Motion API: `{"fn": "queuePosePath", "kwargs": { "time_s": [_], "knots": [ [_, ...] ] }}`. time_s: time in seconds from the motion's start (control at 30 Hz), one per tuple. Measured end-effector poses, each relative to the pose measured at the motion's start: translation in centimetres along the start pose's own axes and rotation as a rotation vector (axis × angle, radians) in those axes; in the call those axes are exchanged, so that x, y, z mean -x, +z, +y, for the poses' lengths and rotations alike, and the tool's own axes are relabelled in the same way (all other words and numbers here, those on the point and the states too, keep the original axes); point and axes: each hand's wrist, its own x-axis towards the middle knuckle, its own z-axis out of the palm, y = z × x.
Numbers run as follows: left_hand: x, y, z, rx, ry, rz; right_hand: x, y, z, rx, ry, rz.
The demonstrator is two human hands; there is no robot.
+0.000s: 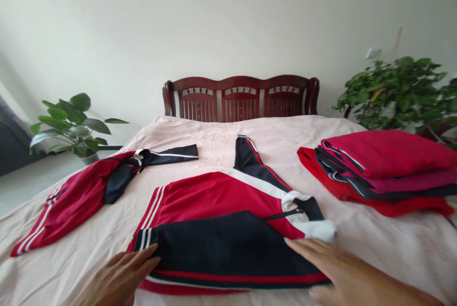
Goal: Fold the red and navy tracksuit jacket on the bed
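A red jacket (207, 196) with a white collar and white hem stripes lies on the bed in front of me. Its near navy sleeve (221, 244) is laid across the body, while the far sleeve (246, 153) stretches away toward the headboard. My left hand (117, 272) rests at the striped hem end, its fingers extended on the sleeve's cuff. Near the collar, my right hand (332, 263) lies with fingers outstretched on the shoulder end of that sleeve. Part of the right hand's fingers is hidden from view.
Another red and navy jacket (78, 196) lies at the left. A stack of folded red and navy clothes (389, 158) sits at the right on the pink bed sheet (278, 134). Beyond stand a wooden headboard (241, 99) and potted plants (73, 123) on both sides.
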Motion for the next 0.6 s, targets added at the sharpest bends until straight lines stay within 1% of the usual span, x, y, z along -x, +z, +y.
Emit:
{"fn": "queuePosePath", "kwargs": {
  "time_s": [0.03,0.07,0.1,0.13,0.17,0.2,0.23,0.27,0.3,0.33,0.37,0.43,0.47,0.53,0.6],
  "knots": [
    [-2.4,-1.2,0.9,0.035,-0.033,-0.096,-1.6,-1.0,-0.3,-0.06,0.045,-0.056],
    [-5.3,-2.4,1.9,0.072,-0.082,-0.194,-3.6,-1.8,-0.7,-0.11,0.089,-0.097],
    [-8.5,-3.4,3.1,0.114,-0.105,-0.254,-6.0,-2.2,-1.2,-0.143,0.126,-0.108],
    [-11.8,-3.9,4.3,0.148,-0.109,-0.291,-8.6,-2.2,-1.8,-0.147,0.145,-0.091],
    [-15.0,-3.9,5.4,0.16,-0.12,-0.292,-11.3,-1.8,-2.2,-0.132,0.145,-0.079],
    [-17.8,-3.4,6.2,0.165,-0.134,-0.28,-13.7,-1.0,-2.6,-0.111,0.129,-0.079],
    [-20.1,-2.5,6.7,0.174,-0.138,-0.274,-15.9,-0.1,-2.6,-0.096,0.124,-0.084],
    [-21.8,-1.2,6.7,0.176,-0.158,-0.275,-17.8,1.0,-2.4,-0.089,0.124,-0.11],
    [-22.8,0.3,6.3,0.167,-0.176,-0.287,-19.1,2.2,-1.8,-0.083,0.133,-0.143],
    [-23.3,1.7,5.4,0.148,-0.201,-0.302,-20.0,3.2,-0.9,-0.075,0.146,-0.17],
    [-23.2,3.1,4.2,0.126,-0.233,-0.322,-20.4,4.1,0.3,-0.06,0.16,-0.177],
    [-22.1,5.2,1.2,0.098,-0.305,-0.359,-20.3,5.5,3.3,-0.003,0.194,-0.125],
    [-21.4,5.9,-0.3,0.097,-0.327,-0.364,-19.9,6.0,4.8,0.034,0.21,-0.081],
    [-20.0,6.7,-2.8,0.107,-0.328,-0.343,-19.2,6.6,7.3,0.099,0.232,-0.001],
    [-19.2,7.1,-4.3,0.123,-0.315,-0.3,-18.7,6.9,8.8,0.127,0.229,0.044]
  ]
}}
